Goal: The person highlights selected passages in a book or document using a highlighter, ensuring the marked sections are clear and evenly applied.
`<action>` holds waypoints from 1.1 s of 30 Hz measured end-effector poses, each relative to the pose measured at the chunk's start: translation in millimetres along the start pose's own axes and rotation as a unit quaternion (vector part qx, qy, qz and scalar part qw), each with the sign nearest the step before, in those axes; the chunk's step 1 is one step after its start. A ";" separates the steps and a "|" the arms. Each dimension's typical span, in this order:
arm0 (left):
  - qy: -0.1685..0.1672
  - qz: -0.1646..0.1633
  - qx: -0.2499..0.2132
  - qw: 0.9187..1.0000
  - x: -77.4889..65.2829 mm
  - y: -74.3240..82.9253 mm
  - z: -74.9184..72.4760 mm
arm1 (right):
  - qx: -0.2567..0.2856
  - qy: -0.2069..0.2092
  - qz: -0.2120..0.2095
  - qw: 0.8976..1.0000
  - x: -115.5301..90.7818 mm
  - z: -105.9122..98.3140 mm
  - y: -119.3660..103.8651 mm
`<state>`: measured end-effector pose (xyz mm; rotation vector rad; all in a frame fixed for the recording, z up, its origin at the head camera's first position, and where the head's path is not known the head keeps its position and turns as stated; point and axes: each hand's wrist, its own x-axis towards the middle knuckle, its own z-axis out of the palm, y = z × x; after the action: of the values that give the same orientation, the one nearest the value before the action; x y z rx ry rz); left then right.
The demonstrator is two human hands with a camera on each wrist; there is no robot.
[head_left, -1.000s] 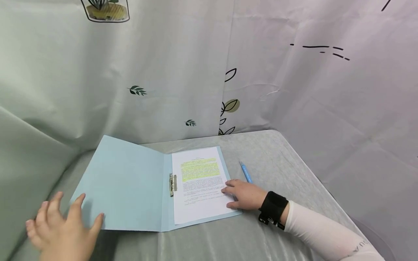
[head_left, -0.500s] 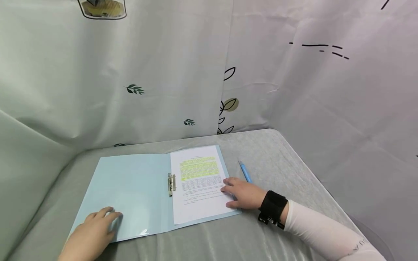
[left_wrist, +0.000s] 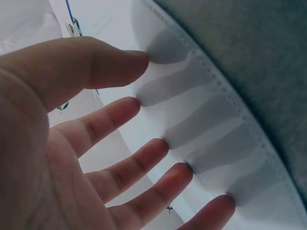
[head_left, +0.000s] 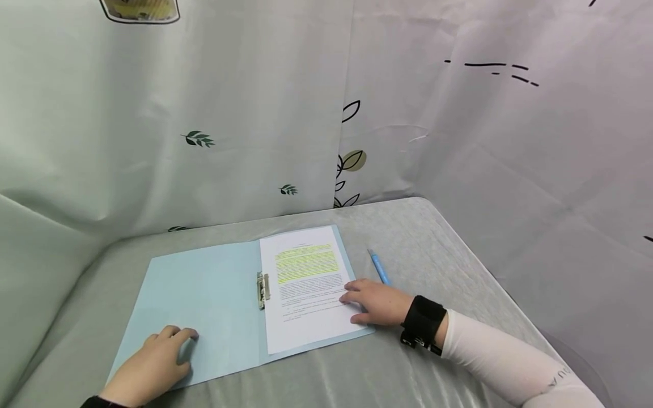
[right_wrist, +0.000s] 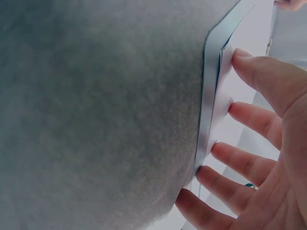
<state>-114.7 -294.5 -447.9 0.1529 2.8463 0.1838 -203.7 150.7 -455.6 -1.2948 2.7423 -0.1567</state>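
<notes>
A light blue folder lies spread flat on the table, with a metal clip along its spine. On its right half sits a white printed sheet with a yellow highlighted passage near the top. My left hand rests on the left cover near its lower edge; in the left wrist view its fingertips touch the blue surface, fingers spread. My right hand rests at the right edge of the sheet, its fingertips on the paper and the folder's edge. A blue pen lies just beyond the right hand.
The table has a grey cloth cover and a rounded far right corner. A pale curtain with leaf prints hangs behind it and along both sides. A black strap circles the right wrist, below a white sleeve.
The folder's left cover, raised and tilted a second ago, now lies flat. My left hand has come down from beside it onto the cover. My right hand stays in place.
</notes>
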 end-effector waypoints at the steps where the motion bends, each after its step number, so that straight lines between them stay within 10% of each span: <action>1: -0.001 0.000 -0.001 1.000 0.4 0.0 -0.4 | 0.000 0.001 -0.001 1.000 0.1 -0.1 -0.2; 13: 0.041 0.014 0.014 0.999 -1.2 4.9 0.4 | -0.003 0.013 -0.007 1.000 0.2 1.9 1.8; 23: 0.160 0.045 0.023 0.986 -2.4 19.7 -9.8 | 0.018 0.050 -0.005 0.999 -0.6 -2.5 8.8; 33: 0.220 0.081 0.023 0.972 1.7 33.9 -17.6 | 0.039 0.135 0.195 0.971 2.6 -19.8 47.8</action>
<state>-118.4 -262.8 -426.8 0.4007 3.2821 0.2082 -244.6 179.8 -442.8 -0.7379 3.1143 -0.4280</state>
